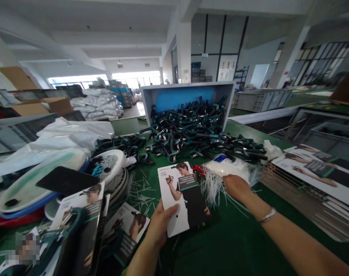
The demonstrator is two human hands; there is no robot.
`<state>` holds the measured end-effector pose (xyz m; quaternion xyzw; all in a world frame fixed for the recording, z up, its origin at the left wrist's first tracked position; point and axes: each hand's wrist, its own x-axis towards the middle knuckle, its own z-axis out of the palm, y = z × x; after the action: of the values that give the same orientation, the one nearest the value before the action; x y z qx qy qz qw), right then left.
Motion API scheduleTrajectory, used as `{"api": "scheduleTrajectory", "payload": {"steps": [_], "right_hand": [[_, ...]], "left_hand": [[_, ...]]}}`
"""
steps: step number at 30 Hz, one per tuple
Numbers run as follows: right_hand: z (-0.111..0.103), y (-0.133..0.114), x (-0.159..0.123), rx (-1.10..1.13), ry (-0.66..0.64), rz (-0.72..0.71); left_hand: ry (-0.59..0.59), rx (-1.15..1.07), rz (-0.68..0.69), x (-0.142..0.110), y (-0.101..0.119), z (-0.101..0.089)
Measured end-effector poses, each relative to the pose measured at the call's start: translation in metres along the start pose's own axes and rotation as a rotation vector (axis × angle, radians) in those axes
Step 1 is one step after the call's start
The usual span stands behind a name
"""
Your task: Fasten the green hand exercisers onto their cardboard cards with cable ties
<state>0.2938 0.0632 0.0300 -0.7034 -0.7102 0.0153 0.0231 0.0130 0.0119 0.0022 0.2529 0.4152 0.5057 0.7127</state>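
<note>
My left hand (162, 220) grips a printed packaging card (174, 199) by its lower left edge, thumb on the front. The card is white and dark, tilted upright above the green table. To its right, my right hand (238, 188) has its fingers closed at a bundle of thin white cable ties (213, 188); how many it pinches is hidden. A clear plastic bag (230, 166) with white contents lies just behind those fingers. Red-handled pliers or cutters (198, 170) show partly behind the card.
A tipped grey bin (232, 105) spills dark green hand grips (188, 130) onto the table. Stacked cards (315, 184) stand at right. At left are carded hand grips (73, 226), a bowl of small metal parts (109, 165) and a large white tray (56, 161). Loose ties (141, 191) lie scattered.
</note>
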Motion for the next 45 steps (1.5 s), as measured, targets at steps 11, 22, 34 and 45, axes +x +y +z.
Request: {"api": "scheduleTrajectory", "payload": {"steps": [11,22,34,45], "right_hand": [[-0.008,0.016,0.006,0.145,-0.039,-0.006],[-0.017,0.041,0.004,0.449,0.029,0.045],[-0.032,-0.020,-0.026,1.432,-0.111,0.106],[-0.025,-0.082,-0.042,1.512,-0.207,-0.103]], "left_hand": [[0.043,-0.018,0.010,0.001,0.004,-0.001],[-0.002,0.017,0.014,0.002,0.002,-0.008],[0.070,-0.037,-0.015,0.000,0.006,-0.003],[-0.030,-0.093,-0.021,-0.001,0.010,-0.001]]}}
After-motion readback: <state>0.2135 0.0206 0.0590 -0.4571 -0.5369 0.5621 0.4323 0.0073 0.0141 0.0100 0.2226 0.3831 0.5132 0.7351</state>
